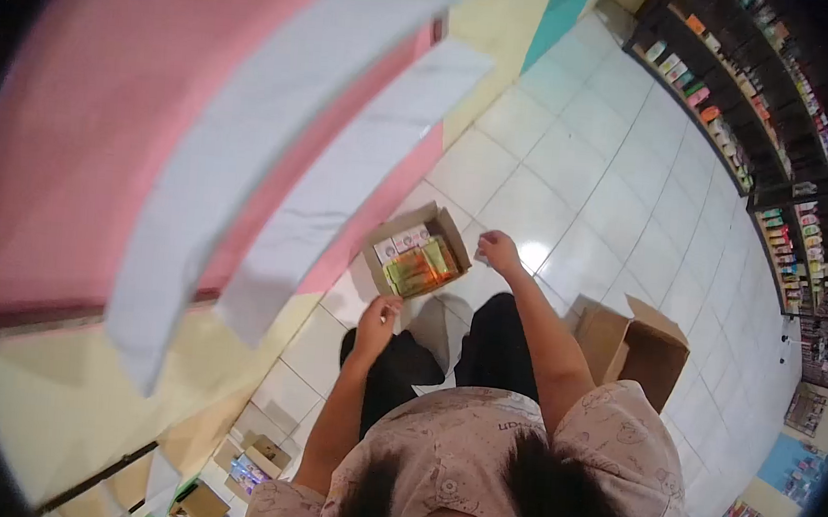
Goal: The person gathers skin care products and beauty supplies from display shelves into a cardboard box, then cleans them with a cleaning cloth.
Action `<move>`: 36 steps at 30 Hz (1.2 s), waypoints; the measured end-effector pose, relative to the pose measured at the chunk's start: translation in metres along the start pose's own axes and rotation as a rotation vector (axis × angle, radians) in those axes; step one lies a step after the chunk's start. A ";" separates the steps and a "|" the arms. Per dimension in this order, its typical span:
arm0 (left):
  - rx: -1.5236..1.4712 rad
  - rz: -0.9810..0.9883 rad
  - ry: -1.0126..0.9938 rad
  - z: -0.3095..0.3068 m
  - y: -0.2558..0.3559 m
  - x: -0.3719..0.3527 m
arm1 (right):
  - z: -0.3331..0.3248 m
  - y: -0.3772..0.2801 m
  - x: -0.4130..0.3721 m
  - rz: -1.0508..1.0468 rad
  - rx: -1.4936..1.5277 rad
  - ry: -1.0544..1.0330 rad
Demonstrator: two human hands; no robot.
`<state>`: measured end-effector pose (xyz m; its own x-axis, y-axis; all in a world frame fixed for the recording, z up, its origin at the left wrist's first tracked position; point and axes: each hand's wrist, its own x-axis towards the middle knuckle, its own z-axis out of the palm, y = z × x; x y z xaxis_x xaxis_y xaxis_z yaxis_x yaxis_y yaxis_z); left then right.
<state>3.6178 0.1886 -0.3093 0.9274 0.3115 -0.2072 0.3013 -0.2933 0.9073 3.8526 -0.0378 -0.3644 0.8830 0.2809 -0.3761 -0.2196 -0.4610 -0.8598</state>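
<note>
An open cardboard box (450, 230) sits on the floor in front of my knees. Small white boxes (404, 242) with round prints line its far side, and yellow, green and orange packs (421, 268) in shiny wrap fill the nearer part. My left hand (378, 317) is close to the box's near left corner, fingers loosely bent and apart. To the right of the box, my right hand (499, 252) hovers with its fingers bent and a gap between thumb and fingertips. Nothing shows in either hand.
A larger open carton (631, 346) stands on the white tiles (574, 164) by my right side. White marbled wall shelves (343, 177) jut out at the left. Dark shelves of goods (732, 98) run along the far right. More boxes (260, 464) lie behind me at lower left.
</note>
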 end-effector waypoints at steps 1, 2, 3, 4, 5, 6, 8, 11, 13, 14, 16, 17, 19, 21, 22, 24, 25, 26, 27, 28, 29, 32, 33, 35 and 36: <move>0.044 0.058 -0.005 -0.009 0.043 -0.013 | -0.015 -0.025 -0.015 0.025 0.046 0.020; 0.088 0.046 -0.018 -0.017 0.084 -0.027 | -0.030 -0.051 -0.028 0.039 0.092 0.037; 0.134 0.039 -0.023 -0.026 0.123 -0.038 | -0.045 -0.077 -0.042 0.005 0.018 0.085; 0.143 0.142 -0.003 -0.035 0.160 -0.048 | -0.055 -0.096 -0.053 0.012 0.198 0.087; 0.158 0.239 0.019 -0.048 0.195 -0.058 | -0.068 -0.127 -0.070 -0.048 0.229 0.110; 0.212 0.273 0.053 -0.062 0.238 -0.069 | -0.077 -0.157 -0.084 -0.019 0.359 0.128; 0.342 0.342 0.117 -0.092 0.311 -0.085 | -0.097 -0.224 -0.116 -0.087 0.369 0.159; 0.413 0.590 0.341 -0.133 0.374 -0.091 | -0.121 -0.337 -0.157 -0.290 0.260 0.196; 0.456 0.723 0.483 -0.164 0.433 -0.094 | -0.132 -0.403 -0.170 -0.477 0.316 0.198; 0.477 0.790 0.558 -0.177 0.449 -0.092 | -0.134 -0.435 -0.172 -0.575 0.346 0.199; 0.591 0.922 0.738 -0.204 0.468 -0.092 | -0.136 -0.490 -0.180 -0.774 0.404 0.168; 0.685 0.969 0.859 -0.214 0.478 -0.095 | -0.133 -0.514 -0.186 -0.847 0.437 0.144; 0.760 1.004 1.105 -0.230 0.497 -0.101 | -0.124 -0.557 -0.201 -0.987 0.446 0.126; 0.725 0.988 1.340 -0.243 0.510 -0.108 | -0.115 -0.591 -0.217 -1.117 0.411 0.148; 0.718 0.952 1.374 -0.249 0.509 -0.112 | -0.113 -0.599 -0.220 -1.144 0.412 0.131; 0.711 0.873 1.438 -0.259 0.506 -0.126 | -0.104 -0.608 -0.229 -1.187 0.420 0.092; 0.686 0.813 1.425 -0.263 0.508 -0.133 | -0.100 -0.611 -0.234 -1.189 0.438 0.082; 0.660 0.754 1.413 -0.269 0.513 -0.138 | -0.096 -0.614 -0.238 -1.191 0.455 0.074; 0.632 0.698 1.398 -0.275 0.518 -0.141 | -0.093 -0.616 -0.241 -1.192 0.474 0.069; 0.571 0.651 1.363 -0.282 0.522 -0.141 | -0.090 -0.616 -0.240 -1.178 0.462 0.006; 0.509 0.606 1.322 -0.289 0.527 -0.139 | -0.086 -0.619 -0.240 -1.195 0.430 0.039; 0.237 0.545 1.227 -0.301 0.538 -0.126 | -0.083 -0.640 -0.236 -1.220 0.282 0.183; 0.135 0.537 1.199 -0.305 0.541 -0.123 | -0.083 -0.648 -0.234 -1.208 0.207 0.247; 0.175 0.505 1.188 -0.314 0.540 -0.115 | -0.083 -0.662 -0.227 -1.195 0.140 0.283; 0.198 0.517 1.186 -0.318 0.537 -0.109 | -0.083 -0.669 -0.224 -1.195 0.146 0.254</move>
<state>3.6076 0.2848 0.3168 0.2170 0.6951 0.6854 0.0927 -0.7136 0.6944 3.8359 0.1376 0.3238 0.6136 0.2822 0.7375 0.7519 0.0765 -0.6548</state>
